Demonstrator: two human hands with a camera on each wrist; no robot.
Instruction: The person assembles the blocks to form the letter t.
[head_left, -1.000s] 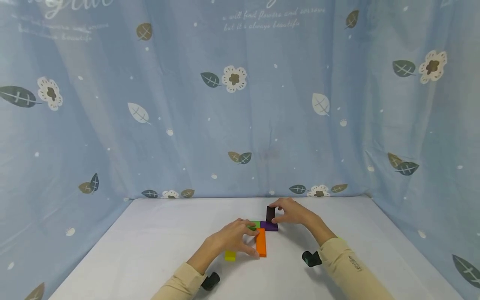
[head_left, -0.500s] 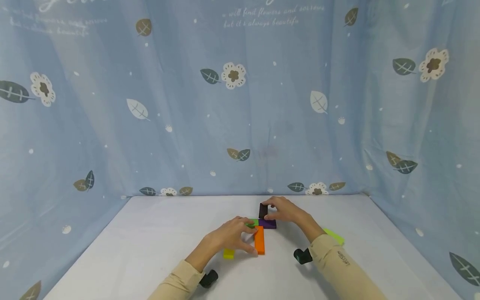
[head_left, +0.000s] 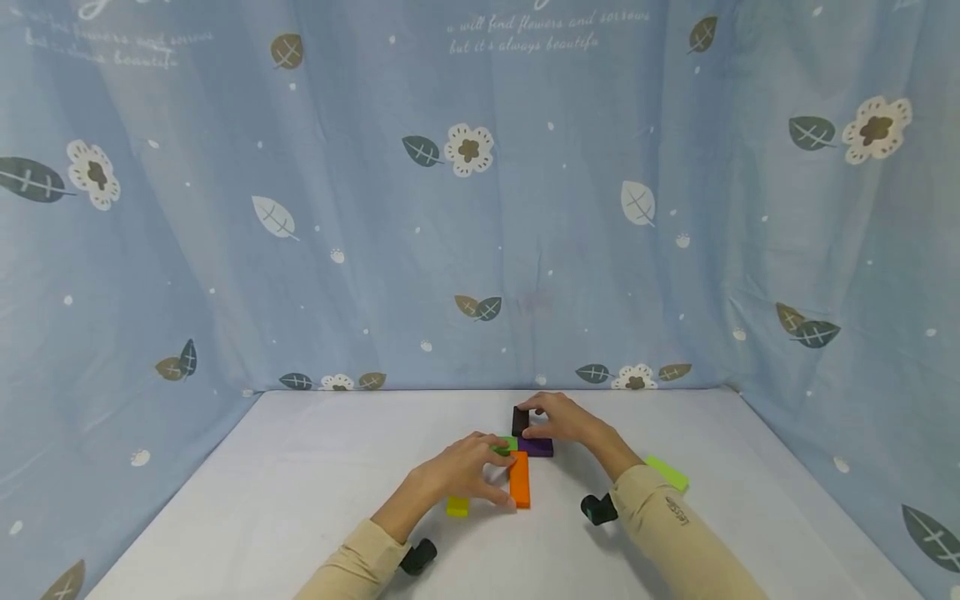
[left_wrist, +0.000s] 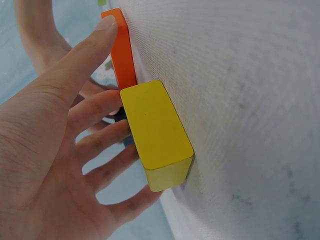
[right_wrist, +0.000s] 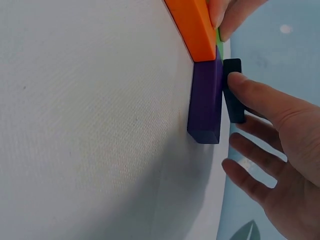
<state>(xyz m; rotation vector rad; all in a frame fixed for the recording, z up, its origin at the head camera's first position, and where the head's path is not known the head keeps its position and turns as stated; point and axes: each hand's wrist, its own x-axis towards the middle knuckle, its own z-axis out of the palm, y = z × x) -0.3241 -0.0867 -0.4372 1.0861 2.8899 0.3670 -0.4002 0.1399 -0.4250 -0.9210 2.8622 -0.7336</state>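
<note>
The right hand (head_left: 562, 419) pinches a black rectangular block (head_left: 520, 422) between thumb and fingers, at 12 o'clock from a long orange rectangular block (head_left: 520, 483), which the left hand (head_left: 467, 468) grips end to end. Around the orange one on the white tabletop (head_left: 337, 467) lie a green block (head_left: 512, 443) at 11 o'clock, a purple rectangular block (right_wrist: 205, 100) at 1, a yellow rectangular block (left_wrist: 157, 125) at 8 and a lime-green slab (head_left: 667, 472) at 3.

Curtain (head_left: 480, 225): "find flowers and sorrows", "but it's always"; right sleeve (head_left: 678, 529): possibly "LEISS", blurred.
</note>
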